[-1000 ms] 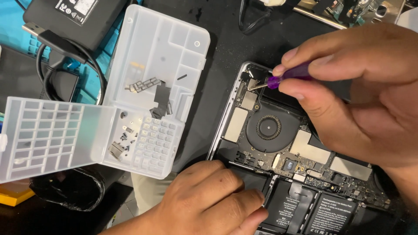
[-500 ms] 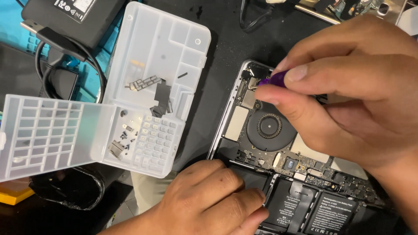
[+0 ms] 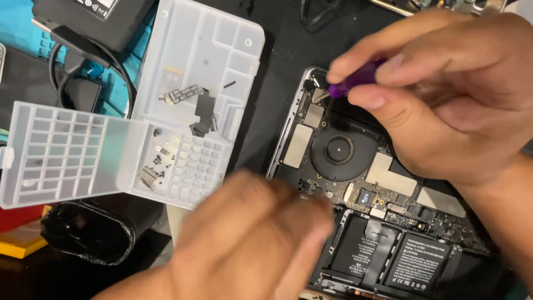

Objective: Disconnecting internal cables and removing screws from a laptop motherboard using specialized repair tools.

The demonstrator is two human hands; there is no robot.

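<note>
Purple screwdriver pinched in right hand fingers over laptop; blurred left hand fingers unclear.

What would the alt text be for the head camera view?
A right hand holds a purple-handled screwdriver at the top corner of an opened laptop beside its round fan. The blurred left hand hovers lower, near a clear plastic parts tray holding small dark pieces.

Electronics repair bench, opened laptop, compartmented screw tray, black mat
</note>
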